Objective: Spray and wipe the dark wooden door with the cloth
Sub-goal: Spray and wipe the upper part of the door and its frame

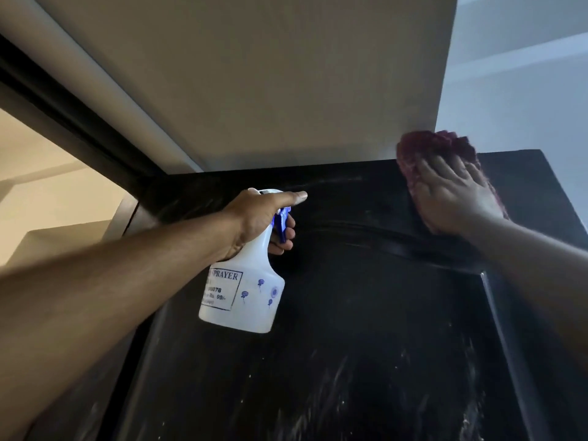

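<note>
The dark wooden door (366, 313) fills the lower middle of the view, with wet streaks and white specks on its panel. My left hand (257, 218) grips a white spray bottle (245, 294) with a blue trigger by the neck, thumb stretched along the top, nozzle close to the door's upper part. My right hand (451, 195) lies flat with straight fingers on a maroon cloth (436, 148) and presses it against the door's top right corner. Part of the cloth sticks up above the door's top edge.
A beige ceiling (254, 74) hangs just above the door's top edge. A dark door frame (63, 113) runs diagonally at the upper left, beside a lit beige wall (47, 186). A pale wall (525, 74) stands at the upper right.
</note>
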